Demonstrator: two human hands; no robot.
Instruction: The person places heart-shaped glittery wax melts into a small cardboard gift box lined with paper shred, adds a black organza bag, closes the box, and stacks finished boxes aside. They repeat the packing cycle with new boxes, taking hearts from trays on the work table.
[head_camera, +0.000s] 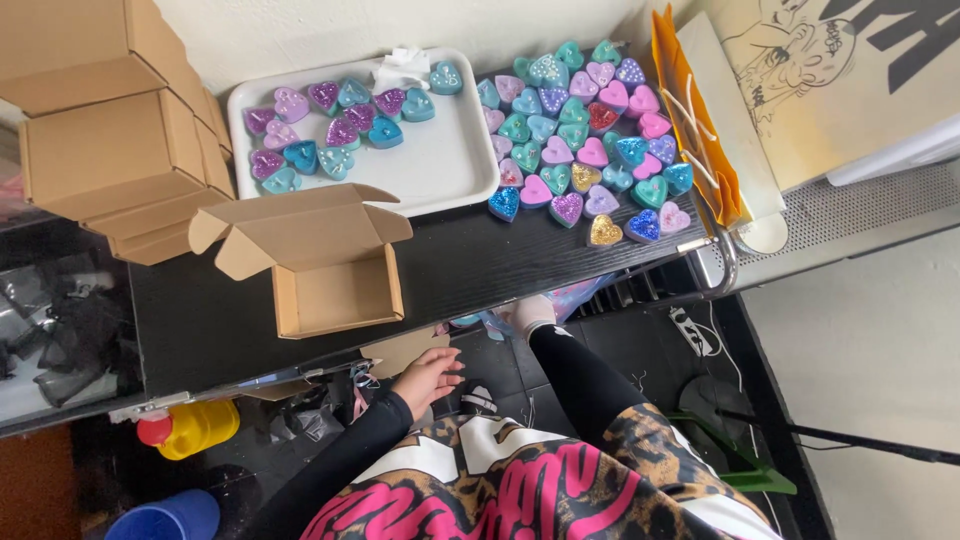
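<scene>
Left hand (425, 378) below the counter (190, 320) edge, just under the open box (335, 290) — fingers loosely spread, gripping nothing. Right hand out of view. Beyond the box, tray (440, 165) of heart candles (330, 125); more hearts (590, 150) right of it.

An open cardboard box (335, 285) sat at the centre of the frame on a black table (200, 320), its flaps spread. In the upper left, closed cardboard boxes (110, 130) were stacked. Behind the open box lay a white tray (440, 165) holding purple and teal heart-shaped candles (335, 125). More glittery hearts (585, 130) in pink, blue, teal and gold were spread directly on the table at upper centre-right, beside an orange paper bag (700, 130). Below the table edge, the left hand (428, 378), in a black sleeve, hung with fingers loosely curled, holding nothing. The right hand was out of sight.
</scene>
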